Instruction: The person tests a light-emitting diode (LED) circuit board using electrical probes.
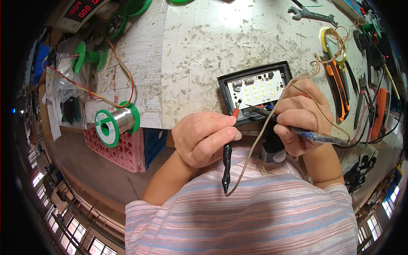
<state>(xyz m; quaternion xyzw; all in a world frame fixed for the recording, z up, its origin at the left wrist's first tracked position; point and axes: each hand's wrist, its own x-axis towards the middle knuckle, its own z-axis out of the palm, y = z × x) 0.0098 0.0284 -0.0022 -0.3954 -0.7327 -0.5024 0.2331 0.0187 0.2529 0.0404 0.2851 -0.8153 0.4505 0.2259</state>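
A white LED circuit board [255,88] sits in a black rectangular housing [223,92] at the table's front edge. My left hand [203,138] pinches a test probe [227,165] wrapped in black tape, with a red front part. Its tip reaches the board's lower left. In my right hand [304,112], the fingers close round a second dark, taped probe [316,136], whose point meets or hovers over the board's lower edge; contact cannot be made out. A beige wire [258,138] runs from the left probe's back end up past my right hand. Red and blue wires show partly below the board.
A solder spool [123,120] stands at the table's front left above pink foam [112,146]. Several tools lie right, among them an orange utility knife [336,91] and a wrench [312,16]. A red-digit meter [80,12] is at far left.
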